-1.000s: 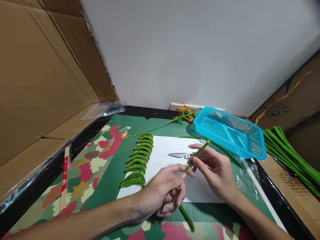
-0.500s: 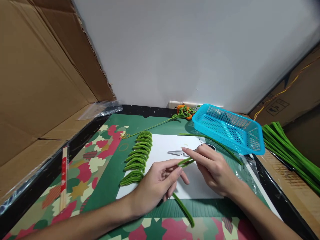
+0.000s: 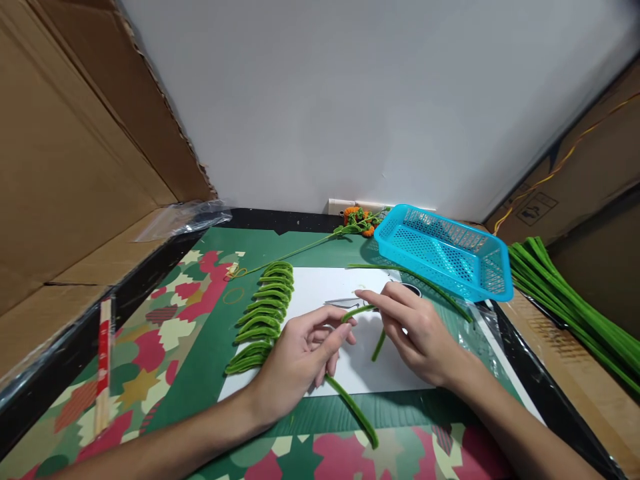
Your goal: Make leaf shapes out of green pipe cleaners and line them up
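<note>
A green pipe cleaner stretches, slightly arched, between my two hands. My left hand pinches it between thumb and forefinger. A long green stem comes out below the left palm; whether it belongs to the same piece is hidden by the fingers. With fingers bent, my right hand grips the other end, and a short green end hangs beneath it. Scissors lie on the white paper behind the hands, their handles partly covered by the right hand. Several bent pipe cleaner pieces form a column left of my left hand.
A blue basket stands at the back right, with a loose pipe cleaner before it. Orange flowers on a stem lie at the back. Bundled green stems are far right; wrapped chopsticks lie left.
Between my hands, two strands side by side have become one arched strand. A short end now hangs below my right hand. The whole view has shifted slightly.
</note>
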`<state>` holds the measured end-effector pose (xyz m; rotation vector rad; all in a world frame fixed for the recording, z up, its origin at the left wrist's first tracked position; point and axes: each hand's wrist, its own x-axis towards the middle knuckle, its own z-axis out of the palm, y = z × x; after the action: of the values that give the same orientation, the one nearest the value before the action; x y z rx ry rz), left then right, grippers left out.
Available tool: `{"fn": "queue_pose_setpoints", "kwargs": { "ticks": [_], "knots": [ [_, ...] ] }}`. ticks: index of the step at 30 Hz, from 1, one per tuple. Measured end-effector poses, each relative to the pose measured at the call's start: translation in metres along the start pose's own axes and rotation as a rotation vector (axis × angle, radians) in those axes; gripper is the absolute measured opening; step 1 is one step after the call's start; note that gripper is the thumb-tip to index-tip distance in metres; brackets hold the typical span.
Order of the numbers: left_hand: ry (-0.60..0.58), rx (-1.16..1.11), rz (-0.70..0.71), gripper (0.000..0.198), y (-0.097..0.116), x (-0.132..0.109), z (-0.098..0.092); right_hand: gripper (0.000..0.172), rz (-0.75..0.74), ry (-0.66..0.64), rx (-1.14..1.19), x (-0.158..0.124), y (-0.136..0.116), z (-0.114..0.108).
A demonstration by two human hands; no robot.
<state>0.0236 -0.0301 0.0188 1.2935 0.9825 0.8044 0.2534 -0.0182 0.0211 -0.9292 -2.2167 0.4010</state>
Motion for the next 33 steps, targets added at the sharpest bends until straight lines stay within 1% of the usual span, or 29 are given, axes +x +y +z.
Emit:
{"fn": "queue_pose_setpoints", "kwargs": {
  "ticks": [2,7,10,14,18,19,21,23,26,29,31,33],
  "knots": [
    [-0.007,0.019,0.020,0.032,0.001,0.000,0.000,0.047,0.070,0.001,0.086,0.000,-0.002,-0.001],
    [0.046,0.003,0.060,0.032,0.000,0.000,-0.003,0.040,0.182,-0.013,0.297,0.000,-0.005,-0.005],
    [0.056,0.001,0.060,0.036,0.000,0.002,-0.005,0.027,0.245,-0.005,0.439,0.000,-0.004,-0.005],
    [0.032,-0.076,0.000,0.039,-0.001,0.003,-0.003,0.007,0.287,0.015,0.729,0.002,-0.004,-0.008],
    [-0.037,-0.210,-0.090,0.042,-0.002,0.000,0.000,0.005,0.189,-0.060,0.833,0.001,-0.004,-0.014],
    [-0.060,-0.244,-0.114,0.042,-0.002,-0.001,0.001,0.009,0.173,-0.071,0.875,0.001,-0.003,-0.014],
    [-0.112,-0.307,-0.157,0.041,-0.001,-0.004,0.002,0.017,0.177,-0.064,0.997,-0.001,-0.002,-0.014],
    [-0.185,-0.369,-0.192,0.039,-0.001,-0.006,0.002,0.019,0.202,-0.028,1.089,-0.003,-0.001,-0.013],
    [-0.311,-0.471,-0.249,0.036,-0.002,-0.008,0.002,0.012,0.238,0.030,1.078,-0.005,0.000,-0.012],
    [-0.409,-0.530,-0.273,0.034,-0.006,-0.009,0.001,0.010,0.250,0.057,0.934,-0.006,0.002,-0.014],
    [-0.441,-0.527,-0.265,0.035,-0.009,-0.010,0.000,0.012,0.253,0.029,0.836,-0.007,0.003,-0.015],
    [-0.448,-0.502,-0.262,0.038,-0.012,-0.011,0.000,0.015,0.257,-0.024,0.760,-0.007,0.005,-0.018]
  ]
}}
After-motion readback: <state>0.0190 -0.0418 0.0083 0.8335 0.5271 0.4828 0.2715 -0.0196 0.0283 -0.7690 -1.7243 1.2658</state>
